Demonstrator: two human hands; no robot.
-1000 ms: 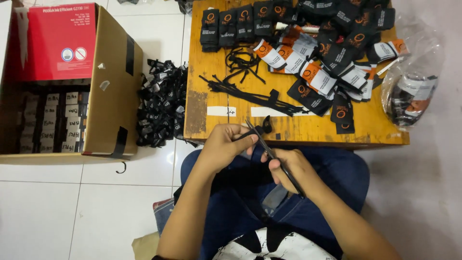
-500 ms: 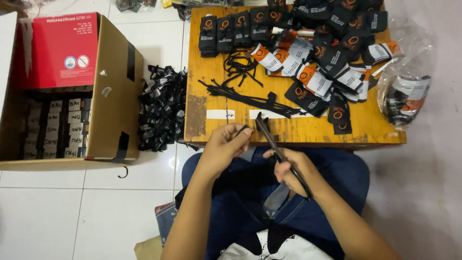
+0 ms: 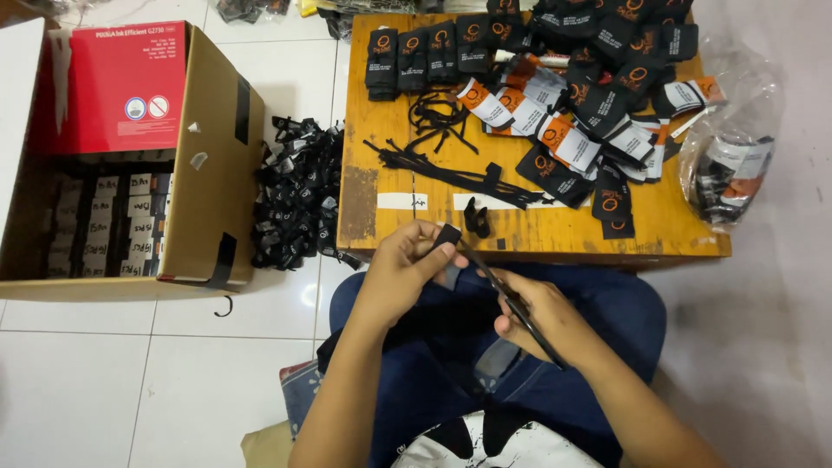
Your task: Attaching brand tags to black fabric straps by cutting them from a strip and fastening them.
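Strap [image 3: 511, 299], black & narrow, ran taut between both hands over the lap, just below the near edge of the wooden table [image 3: 381, 217]. Head view only, so one pass.

Left hand [image 3: 407, 269] was closed w/ thumb and fingers pinching a small black buckle piece [image 3: 447, 236] at the strap's upper end. Right hand [image 3: 542, 316] was closed round the strap lower down, its tail poking out past the wrist twd the knee. Neither hand touched the table.

On the table: more loose black straps [image 3: 451, 173] in a tangle, one small black clip [image 3: 475, 218] near the front edge, and folded black packs w/ orange-white labels [image 3: 563, 139] piled across the back & right. Clear bag [image 3: 728, 165] of the same stuff hung off the right end. On the floor, a heap of black pieces [image 3: 299, 195] lay between the table and an open cardboard box [image 3: 217, 156] w/ rows of packs inside.

Judgement on doing it well: keep the strap flat and untwisted where it met the buckle, hold tension w/ the right hand, let the left do the fine feeding. Whether the end was already through the slot couldn't be told; too small.
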